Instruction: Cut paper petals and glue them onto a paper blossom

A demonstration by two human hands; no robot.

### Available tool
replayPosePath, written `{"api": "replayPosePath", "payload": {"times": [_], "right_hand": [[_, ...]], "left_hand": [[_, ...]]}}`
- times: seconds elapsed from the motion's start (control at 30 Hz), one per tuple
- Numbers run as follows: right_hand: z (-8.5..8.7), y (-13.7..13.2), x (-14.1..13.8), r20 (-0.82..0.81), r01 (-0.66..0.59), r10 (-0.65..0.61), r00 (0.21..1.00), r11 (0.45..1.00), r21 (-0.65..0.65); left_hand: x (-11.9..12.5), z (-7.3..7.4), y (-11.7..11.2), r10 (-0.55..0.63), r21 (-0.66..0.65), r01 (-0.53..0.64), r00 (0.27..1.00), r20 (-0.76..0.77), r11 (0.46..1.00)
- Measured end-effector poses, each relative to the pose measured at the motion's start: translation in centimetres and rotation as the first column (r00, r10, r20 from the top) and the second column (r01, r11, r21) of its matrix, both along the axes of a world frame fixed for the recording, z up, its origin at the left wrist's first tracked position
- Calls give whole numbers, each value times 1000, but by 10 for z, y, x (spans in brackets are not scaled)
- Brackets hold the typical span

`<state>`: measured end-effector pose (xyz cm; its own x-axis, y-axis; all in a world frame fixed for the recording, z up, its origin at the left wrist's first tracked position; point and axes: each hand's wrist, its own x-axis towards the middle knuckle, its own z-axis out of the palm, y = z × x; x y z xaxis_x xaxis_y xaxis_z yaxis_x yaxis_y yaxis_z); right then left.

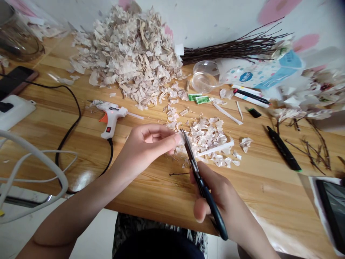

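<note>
On the wooden table [272,190], the big heap of pale scraps [126,57] sits back, leaving room for the small pile [207,138] near your hands. Your left hand [145,144] pinches a scrap [179,139] against the blades of the scissors [202,183], whose handles your right hand [223,190] grips closed.
</note>
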<state>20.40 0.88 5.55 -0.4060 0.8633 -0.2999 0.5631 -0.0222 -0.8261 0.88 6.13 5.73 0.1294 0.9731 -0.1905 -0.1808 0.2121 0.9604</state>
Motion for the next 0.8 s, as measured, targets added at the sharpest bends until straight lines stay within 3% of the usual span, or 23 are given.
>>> {"api": "replayPosePath", "payload": {"times": [0.3, 0.53, 0.67, 0.8], "right_hand": [[0, -1, 2, -18, -8, 8, 1000, 1000, 18], [1, 0, 4, -17, 7, -7, 1000, 999, 33], [-9, -3, 3, -203, 185, -178, 963, 983, 17], [-13, -3, -4, -376, 434, -393, 839, 901, 26]], "left_hand": [[-3, 1, 0, 4, 69, 3, 994, -109, 998], [-4, 3, 2, -14, 1, 14, 997, -76, 1000], [-1, 2, 1, -21, -30, 20, 999, -49, 999], [4, 2, -2, -188, -104, 183, 981, -49, 978]]}}
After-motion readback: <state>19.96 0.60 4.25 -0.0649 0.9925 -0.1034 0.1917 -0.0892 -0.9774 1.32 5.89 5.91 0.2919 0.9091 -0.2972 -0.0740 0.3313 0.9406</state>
